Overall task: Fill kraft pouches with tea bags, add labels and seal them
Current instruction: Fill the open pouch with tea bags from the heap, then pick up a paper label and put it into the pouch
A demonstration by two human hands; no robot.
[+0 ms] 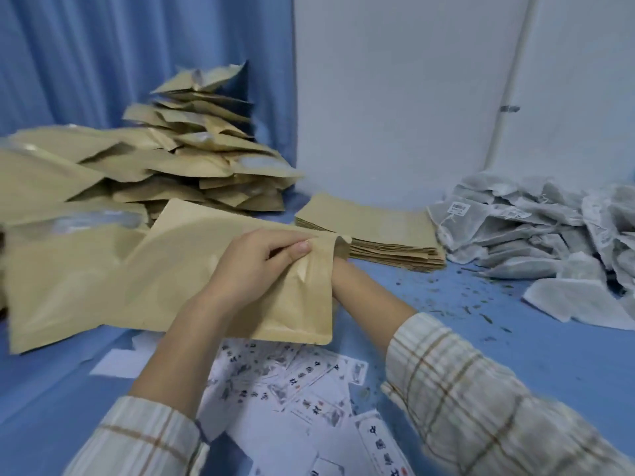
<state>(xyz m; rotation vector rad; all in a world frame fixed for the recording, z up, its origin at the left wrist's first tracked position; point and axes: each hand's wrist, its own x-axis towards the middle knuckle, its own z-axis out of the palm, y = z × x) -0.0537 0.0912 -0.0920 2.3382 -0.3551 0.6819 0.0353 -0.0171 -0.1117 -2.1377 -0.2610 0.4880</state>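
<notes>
Both hands work one kraft pouch (292, 304): left hand (254, 262) pinches its mouth, right hand (338, 269) is hidden behind it, grip unclear; likely sealing, then pressing along the top.

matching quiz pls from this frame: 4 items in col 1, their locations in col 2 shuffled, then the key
Column 1
1. flat kraft pouch stack
2. tea bags
3. labels
4. filled pouch heap

Column 2
A. loose pile at right on the blue surface
B. scattered near the camera, between the forearms
C. piled high at back left, by the blue curtain
D. neat stack at centre, just behind the kraft pouch that the left hand pinches at its top edge

Pairs: 1-D, 2-A, 3-B, 4-C
</notes>
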